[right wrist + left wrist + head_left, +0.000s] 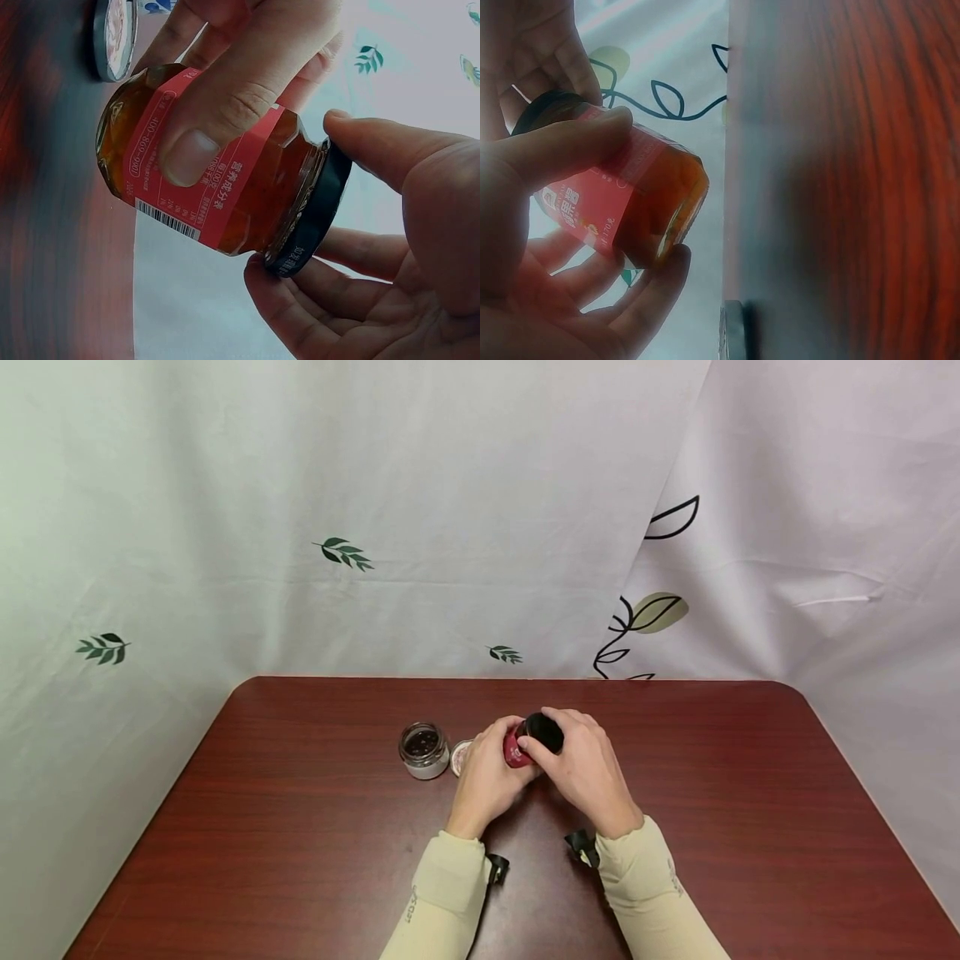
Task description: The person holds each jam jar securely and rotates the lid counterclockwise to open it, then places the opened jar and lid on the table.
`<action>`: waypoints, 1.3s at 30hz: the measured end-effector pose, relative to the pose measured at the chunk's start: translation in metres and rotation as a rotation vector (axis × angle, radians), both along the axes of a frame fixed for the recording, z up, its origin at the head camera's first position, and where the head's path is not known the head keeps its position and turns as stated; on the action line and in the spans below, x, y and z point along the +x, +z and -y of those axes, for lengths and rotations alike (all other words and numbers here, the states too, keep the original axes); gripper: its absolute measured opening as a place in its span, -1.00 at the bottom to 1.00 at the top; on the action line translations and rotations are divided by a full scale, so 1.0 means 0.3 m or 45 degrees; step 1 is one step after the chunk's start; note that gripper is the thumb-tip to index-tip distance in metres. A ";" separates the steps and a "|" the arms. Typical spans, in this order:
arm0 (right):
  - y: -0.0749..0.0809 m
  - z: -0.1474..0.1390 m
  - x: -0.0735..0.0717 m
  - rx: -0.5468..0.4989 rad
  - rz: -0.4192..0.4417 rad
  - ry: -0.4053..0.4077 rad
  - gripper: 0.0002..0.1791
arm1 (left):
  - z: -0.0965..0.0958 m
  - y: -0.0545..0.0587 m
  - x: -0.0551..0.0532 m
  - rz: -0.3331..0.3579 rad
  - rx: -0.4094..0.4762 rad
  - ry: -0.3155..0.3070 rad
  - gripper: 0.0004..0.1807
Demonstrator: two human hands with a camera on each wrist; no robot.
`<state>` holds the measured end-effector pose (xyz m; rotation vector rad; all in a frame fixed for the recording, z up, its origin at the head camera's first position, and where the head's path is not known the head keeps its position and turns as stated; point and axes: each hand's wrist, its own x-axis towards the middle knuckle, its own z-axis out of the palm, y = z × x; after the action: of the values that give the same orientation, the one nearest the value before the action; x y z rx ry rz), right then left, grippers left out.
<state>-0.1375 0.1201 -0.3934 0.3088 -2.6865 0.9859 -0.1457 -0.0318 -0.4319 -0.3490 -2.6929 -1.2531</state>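
My left hand (491, 772) grips a glass jar (259, 191) of amber contents with a red label, its thumb lying across the label. On the jar's mouth sits a black lid (311, 214), and my right hand (581, 764) pinches that lid by its rim between thumb and fingers. The jar is held tilted above the table, its lid toward the right hand, as the left wrist view shows with the jar's base (682, 214) facing away. In the head view the left hand hides much of the jar.
Left of the hands stands an open glass jar (424, 750) with dark contents and a pale label. Beside it lies a loose lid (459, 757), partly behind the left hand. The brown wooden table (300, 860) ends at a pale patterned curtain (450, 527).
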 end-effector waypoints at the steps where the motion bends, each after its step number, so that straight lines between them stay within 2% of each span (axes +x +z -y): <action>1: 0.000 0.000 0.000 0.002 -0.001 0.002 -0.40 | 0.000 -0.001 0.000 -0.001 0.002 -0.001 -0.37; 15: 0.002 0.001 -0.002 0.022 -0.003 0.015 -0.40 | 0.000 -0.004 0.001 -0.038 -0.012 0.001 -0.37; 24: 0.001 -0.001 -0.001 0.032 -0.007 0.022 -0.39 | 0.001 -0.003 0.001 -0.010 -0.003 0.004 -0.37; 39: 0.004 -0.004 -0.001 0.044 0.001 0.031 -0.39 | 0.001 -0.003 -0.001 -0.012 -0.001 -0.001 -0.37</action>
<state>-0.1377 0.1212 -0.3923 0.3493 -2.7092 0.9474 -0.1461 -0.0319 -0.4327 -0.3552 -2.6862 -1.2471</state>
